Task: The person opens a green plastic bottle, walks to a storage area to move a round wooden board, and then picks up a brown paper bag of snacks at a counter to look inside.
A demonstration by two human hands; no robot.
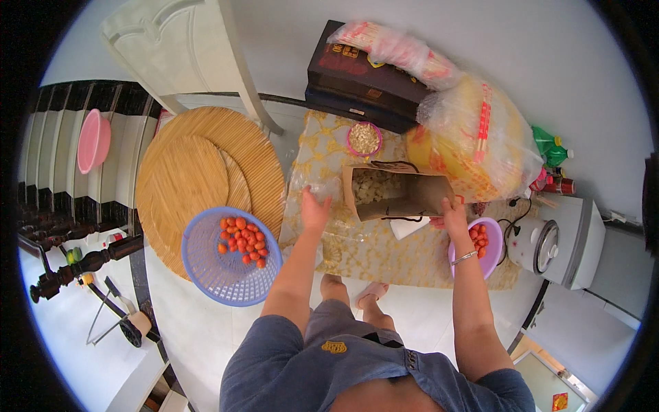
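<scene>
My right hand grips the right rim of a brown paper bag with dark cord handles. The bag's mouth faces me, and many small pale pieces lie inside, mostly at its left end. To the bag's left, my left hand has its fingers apart above the patterned tablecloth. Clear plastic film lies by that hand; whether they touch, I cannot tell. Partly under the bag is a flat white object. Behind it stands a small pink-rimmed bowl of pale pieces, possibly nuts.
Left are a blue plastic colander with small red tomatoes and a round slatted wooden board. Right are a purple basin of tomatoes and a rice cooker. Dark boxes and a large plastic-wrapped bundle line the wall.
</scene>
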